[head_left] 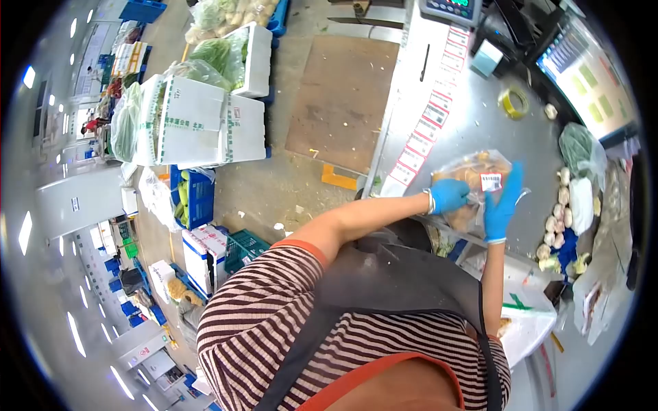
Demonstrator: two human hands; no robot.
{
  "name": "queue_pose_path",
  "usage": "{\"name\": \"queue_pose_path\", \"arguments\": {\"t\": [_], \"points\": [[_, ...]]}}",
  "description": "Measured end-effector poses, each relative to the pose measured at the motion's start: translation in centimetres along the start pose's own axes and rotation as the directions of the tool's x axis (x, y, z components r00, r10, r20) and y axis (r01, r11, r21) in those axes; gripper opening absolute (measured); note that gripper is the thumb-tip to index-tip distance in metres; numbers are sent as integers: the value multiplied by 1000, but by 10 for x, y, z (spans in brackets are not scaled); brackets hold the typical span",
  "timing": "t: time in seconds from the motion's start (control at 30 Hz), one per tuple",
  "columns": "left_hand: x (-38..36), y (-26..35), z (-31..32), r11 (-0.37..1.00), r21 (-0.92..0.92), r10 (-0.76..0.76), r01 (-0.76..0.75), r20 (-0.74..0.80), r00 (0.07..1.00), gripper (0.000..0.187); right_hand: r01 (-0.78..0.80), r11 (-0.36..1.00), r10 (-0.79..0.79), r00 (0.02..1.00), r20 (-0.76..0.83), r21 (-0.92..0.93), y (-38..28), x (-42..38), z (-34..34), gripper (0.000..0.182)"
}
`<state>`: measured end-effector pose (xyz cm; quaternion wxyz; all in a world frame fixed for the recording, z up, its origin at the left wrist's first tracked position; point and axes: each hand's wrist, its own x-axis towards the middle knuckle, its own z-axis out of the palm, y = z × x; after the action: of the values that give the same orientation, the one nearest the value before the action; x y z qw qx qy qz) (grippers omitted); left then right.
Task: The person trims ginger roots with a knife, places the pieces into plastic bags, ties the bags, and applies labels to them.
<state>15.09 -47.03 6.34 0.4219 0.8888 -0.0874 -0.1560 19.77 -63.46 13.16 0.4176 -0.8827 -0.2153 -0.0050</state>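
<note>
A clear plastic bag of lumpy tan-brown produce lies at the near edge of the metal table; its exact contents cannot be made out. On the bag is a white barcode label with a red edge. My left hand, in a blue glove, is closed on the bag's near left side with the fingers curled in. Beside the label, at the bag's right side, my right hand is open in a matching glove, fingers stretched out and thumb apart.
A strip of barcode labels runs along the table's left edge below a scale. Yellow tape, a monitor and garlic bulbs are to the right. Foam boxes of vegetables stand on the floor.
</note>
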Motion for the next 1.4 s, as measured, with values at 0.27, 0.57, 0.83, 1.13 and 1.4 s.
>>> {"name": "queue_pose_path", "arguments": {"t": [0.27, 0.57, 0.83, 1.13, 1.4], "points": [[-24, -19, -82, 958, -274, 84, -85, -16, 996, 20, -87, 991, 104, 978, -183, 97, -49, 24, 25, 62], [-201, -165, -409, 559, -781, -351, 277, 80, 933, 20, -390, 914, 403, 851, -336, 108, -215, 75, 134, 45], [-283, -517, -615, 882, 46, -336, 468, -635, 695, 23, -381, 917, 391, 917, -81, 120, -312, 95, 232, 43], [-295, -699, -681, 699, 123, -460, 704, -677, 575, 55, -546, 837, 544, 838, 42, 48, -327, 40, 249, 44], [-206, -504, -422, 802, -474, -531, 363, -289, 797, 34, -564, 821, 552, 824, 126, 94, -306, -12, 244, 44]]}}
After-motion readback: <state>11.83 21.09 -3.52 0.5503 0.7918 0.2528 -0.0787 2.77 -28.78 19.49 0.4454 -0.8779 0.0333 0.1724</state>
